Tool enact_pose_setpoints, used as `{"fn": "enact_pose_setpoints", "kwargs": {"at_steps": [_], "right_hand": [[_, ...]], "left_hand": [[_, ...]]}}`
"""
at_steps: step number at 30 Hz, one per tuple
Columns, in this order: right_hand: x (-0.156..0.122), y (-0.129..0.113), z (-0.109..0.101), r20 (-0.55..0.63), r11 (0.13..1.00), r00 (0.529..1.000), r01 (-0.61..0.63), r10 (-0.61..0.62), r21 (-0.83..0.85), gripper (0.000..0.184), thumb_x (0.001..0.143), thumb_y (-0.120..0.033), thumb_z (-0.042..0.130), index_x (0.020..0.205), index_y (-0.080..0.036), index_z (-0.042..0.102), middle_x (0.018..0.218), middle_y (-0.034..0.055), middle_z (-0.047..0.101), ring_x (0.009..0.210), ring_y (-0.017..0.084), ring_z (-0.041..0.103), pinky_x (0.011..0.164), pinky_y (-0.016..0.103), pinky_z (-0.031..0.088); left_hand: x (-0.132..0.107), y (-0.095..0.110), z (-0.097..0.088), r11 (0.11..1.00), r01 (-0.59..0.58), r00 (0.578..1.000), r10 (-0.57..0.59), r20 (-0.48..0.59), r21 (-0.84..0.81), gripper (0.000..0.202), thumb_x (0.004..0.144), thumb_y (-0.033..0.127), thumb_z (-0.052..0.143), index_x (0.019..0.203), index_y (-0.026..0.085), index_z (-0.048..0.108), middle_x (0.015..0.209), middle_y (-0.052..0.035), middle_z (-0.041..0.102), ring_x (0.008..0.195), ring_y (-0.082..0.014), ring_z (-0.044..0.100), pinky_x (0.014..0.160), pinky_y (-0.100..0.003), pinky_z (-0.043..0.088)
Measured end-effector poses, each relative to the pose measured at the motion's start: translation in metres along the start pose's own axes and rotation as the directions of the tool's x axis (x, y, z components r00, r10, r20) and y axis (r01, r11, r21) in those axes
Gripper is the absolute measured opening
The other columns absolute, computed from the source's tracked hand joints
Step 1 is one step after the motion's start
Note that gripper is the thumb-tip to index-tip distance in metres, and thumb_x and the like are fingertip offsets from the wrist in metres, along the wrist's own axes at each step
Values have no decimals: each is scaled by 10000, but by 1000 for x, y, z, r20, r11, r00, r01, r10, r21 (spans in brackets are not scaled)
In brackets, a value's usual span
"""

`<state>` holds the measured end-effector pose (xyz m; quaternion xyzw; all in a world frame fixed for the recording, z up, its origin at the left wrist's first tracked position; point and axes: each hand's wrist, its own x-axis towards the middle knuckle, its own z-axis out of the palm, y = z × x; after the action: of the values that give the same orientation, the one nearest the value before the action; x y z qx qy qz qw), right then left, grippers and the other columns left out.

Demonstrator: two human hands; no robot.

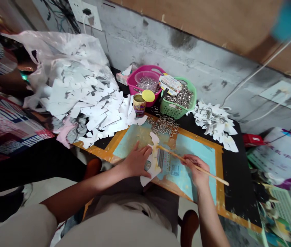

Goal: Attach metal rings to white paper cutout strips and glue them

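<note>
My left hand [136, 161] lies flat on a white cut-out paper piece [152, 161], pinning it to a glue-smeared blue and yellow board [191, 171]. My right hand [195, 169] grips a thin wooden stick [186, 160], and the stick's far end reaches the top of the paper piece. Beyond the board stands a small glue can [139, 105] with a yellow lid [148, 95] leaning against it. A loose heap of metal rings [163, 124] lies just past my hands.
A green basket [178, 103] holds metal rings, and a pink basket [137, 80] holds a transparent bowl of them. Cut paper heaps up at left [83, 96] and right [214, 125]. A co-worker's arm [11, 82] and patterned clothing are at far left.
</note>
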<state>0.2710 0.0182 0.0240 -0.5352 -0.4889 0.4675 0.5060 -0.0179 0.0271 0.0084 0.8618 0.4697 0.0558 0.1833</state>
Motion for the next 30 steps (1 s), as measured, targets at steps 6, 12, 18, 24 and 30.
{"fn": "enact_pose_setpoints", "kwargs": {"at_steps": [6, 12, 18, 24, 30], "right_hand": [[-1, 2, -7, 171, 988, 981, 109, -88, -112, 79, 780, -247, 768, 857, -228, 759, 964, 74, 744, 926, 231, 700, 757, 310, 582], [-5, -8, -12, 213, 992, 976, 62, -38, -107, 51, 816, -259, 730, 785, -228, 754, 859, 55, 739, 806, 205, 692, 710, 301, 568], [9, -15, -8, 268, 992, 963, 31, 2, -119, 55, 766, -243, 755, 718, -218, 760, 797, 47, 737, 734, 191, 677, 633, 271, 543], [19, -19, -7, 250, 996, 968, -15, 35, -84, 53, 774, -255, 744, 741, -217, 759, 839, 49, 739, 719, 181, 674, 656, 280, 545], [23, -21, -8, 326, 998, 944, -38, 54, -55, 109, 768, -249, 727, 676, -197, 751, 730, 47, 719, 653, 176, 658, 597, 272, 529]], "left_hand": [[-1, -3, 5, 1000, -5, 1000, 5, -18, -15, 1053, 625, 715, 741, 1423, 173, 316, 1440, -194, 483, 1387, -336, 398, 1198, -550, -25], [-1, -4, 7, 1000, -16, 1000, 16, -24, -12, 1077, 617, 726, 740, 1415, 145, 307, 1446, -216, 471, 1384, -337, 403, 1194, -554, -38], [-1, -3, 5, 1000, -8, 1000, 8, -20, -25, 1050, 615, 707, 756, 1400, 171, 309, 1436, -207, 483, 1376, -346, 416, 1190, -562, -43], [-1, -3, 6, 999, -14, 999, 12, -47, -44, 1044, 593, 682, 786, 1386, 179, 330, 1410, -198, 503, 1367, -339, 430, 1202, -554, -25], [-3, -4, 6, 999, -24, 998, 21, -64, -40, 1021, 600, 695, 773, 1382, 196, 346, 1407, -173, 506, 1359, -334, 436, 1206, -558, -14]]}}
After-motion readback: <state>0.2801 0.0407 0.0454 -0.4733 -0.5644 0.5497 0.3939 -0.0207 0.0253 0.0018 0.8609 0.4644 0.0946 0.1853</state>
